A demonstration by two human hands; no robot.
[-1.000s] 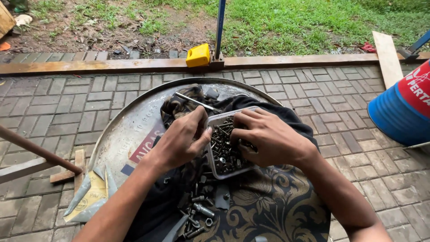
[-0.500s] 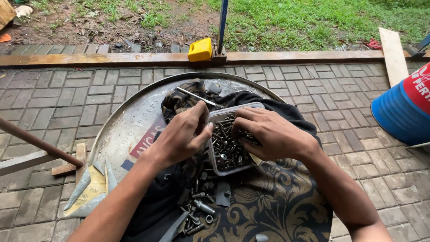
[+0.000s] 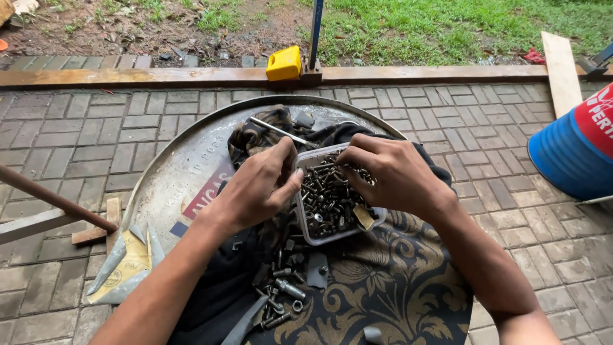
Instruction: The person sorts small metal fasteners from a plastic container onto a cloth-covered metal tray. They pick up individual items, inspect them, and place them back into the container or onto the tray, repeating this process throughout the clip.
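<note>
A clear plastic tub (image 3: 332, 198) of dark bolts and screws sits on the patterned cloth (image 3: 396, 287) draped over a round metal desk (image 3: 185, 166). The left hand (image 3: 255, 188) steadies the tub's left wall, thumb against the rim, fingers curled and holding nothing I can see. The right hand (image 3: 389, 172) reaches over the tub's far right corner, fingers pinched narrow on something among the screws (too small to tell which). Sorting well here likely means keeping the tub braced and lifting one piece at a time, since loose bolts (image 3: 281, 294) already lie just below the tub.
</note>
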